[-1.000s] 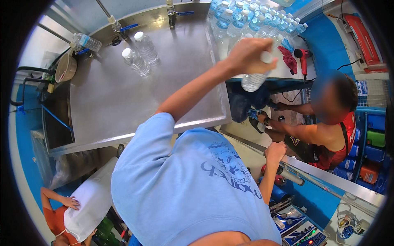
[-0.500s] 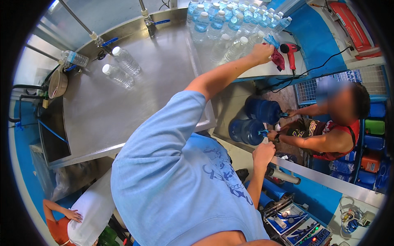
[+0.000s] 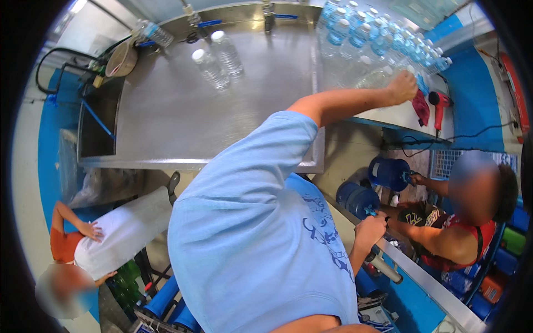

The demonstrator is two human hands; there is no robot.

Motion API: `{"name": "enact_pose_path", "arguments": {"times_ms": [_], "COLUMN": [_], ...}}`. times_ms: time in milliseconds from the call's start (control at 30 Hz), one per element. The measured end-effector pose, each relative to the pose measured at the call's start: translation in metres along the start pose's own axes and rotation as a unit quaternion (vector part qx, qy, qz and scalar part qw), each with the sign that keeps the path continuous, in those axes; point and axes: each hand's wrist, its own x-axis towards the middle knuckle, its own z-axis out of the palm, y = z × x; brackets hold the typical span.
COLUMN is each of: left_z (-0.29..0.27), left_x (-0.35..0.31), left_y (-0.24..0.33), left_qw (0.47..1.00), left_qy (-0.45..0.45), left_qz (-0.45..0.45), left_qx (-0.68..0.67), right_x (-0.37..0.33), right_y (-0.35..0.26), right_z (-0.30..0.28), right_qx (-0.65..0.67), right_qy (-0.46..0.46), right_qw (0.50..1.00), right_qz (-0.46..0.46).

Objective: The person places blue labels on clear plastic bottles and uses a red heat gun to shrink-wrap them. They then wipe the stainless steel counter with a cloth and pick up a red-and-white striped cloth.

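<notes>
My left hand (image 3: 404, 87) is stretched over the counter at the far right, fingers closed; whatever they hold is hidden. Beside it are unlabelled clear bottles (image 3: 378, 77), a crumpled blue piece of plastic (image 3: 422, 84) and a dark red cloth (image 3: 420, 107). Lower down, my right hand (image 3: 369, 230) is closed close to a co-worker's hand, and I cannot make out anything in it. That co-worker grips the handles of two large blue water jugs (image 3: 358, 200). Two clear bottles with white caps (image 3: 211, 69) stand on the steel sink top (image 3: 166, 111), away from both hands.
Rows of capped water bottles with blue labels (image 3: 383, 36) stand at the back right. A red hair dryer (image 3: 439, 105) with a black cord lies beside them. Blue-handled taps (image 3: 210, 23) line the back edge. Another person (image 3: 94, 230) is at the lower left.
The view has turned, so the surroundings sit farther right. The person at lower left shows more fully. My left hand remains by the bottles; the small white thing at my right fingertips no longer shows.
</notes>
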Motion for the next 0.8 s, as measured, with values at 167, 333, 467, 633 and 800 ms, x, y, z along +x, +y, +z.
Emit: {"name": "enact_pose_path", "arguments": {"times_ms": [167,333,467,633,800], "left_z": [-0.061,-0.174,-0.269,-0.288,-0.270], "left_x": [-0.051,-0.170,-0.301,-0.364,-0.367], "left_y": [0.000,-0.090,-0.202,-0.244,-0.275], "left_qw": [0.985,0.908,0.873,0.882,0.919], "left_qy": [0.144,0.291,0.275,0.083,0.021], "left_qz": [-0.038,-0.194,-0.397,-0.442,-0.375], "left_qx": [-0.085,-0.232,0.072,0.143,0.119], "right_x": [0.007,0.000,-0.002,0.003,0.006], "right_y": [0.001,0.002,0.001,0.001,0.001], "right_z": [0.001,-0.001,-0.002,-0.002,-0.006], "right_qx": [0.008,-0.015,-0.018,-0.025,-0.033], "right_qy": [-0.048,0.006,0.005,0.008,0.007], "right_qw": [0.999,1.000,1.000,1.000,0.999], "right_qz": [0.011,-0.006,-0.001,-0.003,-0.006]}}
